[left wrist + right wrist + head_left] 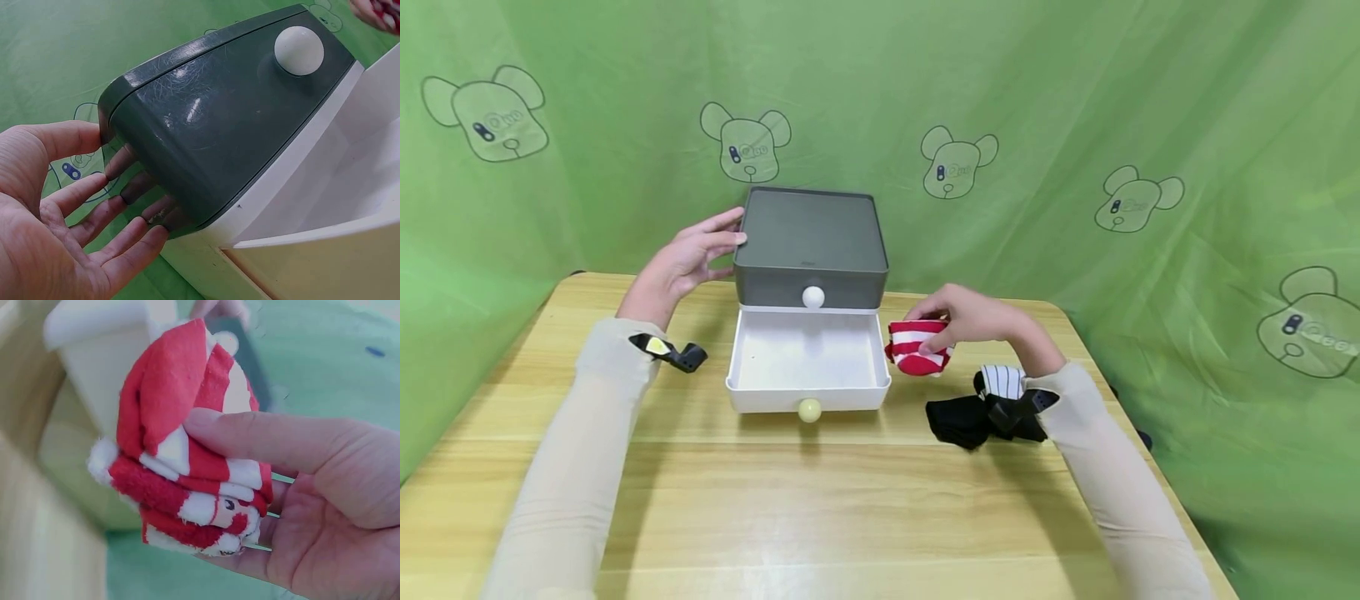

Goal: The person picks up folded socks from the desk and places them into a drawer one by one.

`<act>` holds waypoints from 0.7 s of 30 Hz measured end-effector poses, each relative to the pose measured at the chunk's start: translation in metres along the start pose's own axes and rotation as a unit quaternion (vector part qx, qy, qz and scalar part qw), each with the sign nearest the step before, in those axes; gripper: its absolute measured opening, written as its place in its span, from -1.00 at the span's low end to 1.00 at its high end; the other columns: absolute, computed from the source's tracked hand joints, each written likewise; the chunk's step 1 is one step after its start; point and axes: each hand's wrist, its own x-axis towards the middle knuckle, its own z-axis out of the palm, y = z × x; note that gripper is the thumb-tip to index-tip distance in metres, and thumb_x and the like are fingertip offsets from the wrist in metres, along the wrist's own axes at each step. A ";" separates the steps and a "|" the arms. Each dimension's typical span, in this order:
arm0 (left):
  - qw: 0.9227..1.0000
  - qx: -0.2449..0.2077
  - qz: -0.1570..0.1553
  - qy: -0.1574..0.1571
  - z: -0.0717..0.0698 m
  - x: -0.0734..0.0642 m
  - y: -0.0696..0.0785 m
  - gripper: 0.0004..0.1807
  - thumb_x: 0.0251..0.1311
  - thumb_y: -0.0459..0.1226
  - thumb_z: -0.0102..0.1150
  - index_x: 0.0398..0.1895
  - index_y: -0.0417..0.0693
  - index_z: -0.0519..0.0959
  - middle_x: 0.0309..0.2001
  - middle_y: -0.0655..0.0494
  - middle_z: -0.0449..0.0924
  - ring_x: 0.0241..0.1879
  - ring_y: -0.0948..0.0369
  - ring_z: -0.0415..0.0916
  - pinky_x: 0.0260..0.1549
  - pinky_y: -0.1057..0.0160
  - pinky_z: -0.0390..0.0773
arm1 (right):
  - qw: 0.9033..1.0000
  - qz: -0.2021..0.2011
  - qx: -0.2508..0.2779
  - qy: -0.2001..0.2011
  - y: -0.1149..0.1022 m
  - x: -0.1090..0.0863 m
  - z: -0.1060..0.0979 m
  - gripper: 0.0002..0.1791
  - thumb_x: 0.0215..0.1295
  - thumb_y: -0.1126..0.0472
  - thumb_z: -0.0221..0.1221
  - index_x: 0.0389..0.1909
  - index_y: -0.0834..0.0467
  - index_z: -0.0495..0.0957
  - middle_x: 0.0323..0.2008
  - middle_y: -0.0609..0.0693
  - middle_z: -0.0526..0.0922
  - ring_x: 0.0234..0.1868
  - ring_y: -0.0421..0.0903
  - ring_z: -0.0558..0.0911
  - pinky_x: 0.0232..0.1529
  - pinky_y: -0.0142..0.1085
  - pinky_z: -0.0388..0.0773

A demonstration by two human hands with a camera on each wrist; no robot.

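Observation:
My left hand rests its fingertips against the left side of a small drawer box with a dark grey upper part. In the left wrist view the fingers are spread and fairly straight along that side. The lower white drawer stands pulled out, nothing lying inside. To its right, my right hand pinches a folded pair of red-and-white striped socks above the table. Up close, the thumb presses on the folded socks, which have fuzzy red-and-white trim and a small face; the other fingers sit behind, partly hidden.
Black folded socks and a white piece with dark stripes lie on the wooden table under the right wrist. The upper drawer has a white knob, the lower a yellowish knob. Green cloth hangs behind.

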 end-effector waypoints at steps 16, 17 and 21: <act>1.000 0.001 0.000 -0.006 0.000 -0.002 0.001 -0.22 0.45 -0.28 0.14 0.62 0.29 0.07 0.63 0.09 0.04 0.61 0.06 -0.02 0.60 -0.22 -0.09 | 0.997 -0.061 -0.052 -0.020 -0.100 0.039 0.000 -0.64 0.22 0.26 0.42 0.05 0.15 0.68 -0.16 -0.03 0.76 -0.21 -0.13 0.66 -0.22 -0.32 0.74; 1.000 0.001 0.000 -0.006 0.000 -0.001 0.000 -0.22 0.45 -0.28 0.14 0.62 0.30 0.07 0.62 0.09 0.05 0.61 0.06 -0.02 0.59 -0.22 -0.08 | 0.996 -0.060 -0.058 -0.020 -0.104 0.042 0.001 -0.65 0.22 0.26 0.42 0.04 0.15 0.68 -0.17 -0.03 0.76 -0.22 -0.13 0.66 -0.21 -0.32 0.73; 1.000 0.001 -0.001 -0.001 0.001 -0.001 0.000 -0.22 0.44 -0.27 0.17 0.62 0.31 0.09 0.60 0.09 0.09 0.58 0.08 0.05 0.60 -0.21 -0.08 | 0.995 -0.053 -0.084 -0.025 -0.118 0.058 0.005 -0.69 0.23 0.24 0.41 0.00 0.15 0.68 -0.19 -0.02 0.74 -0.25 -0.12 0.65 -0.21 -0.34 0.70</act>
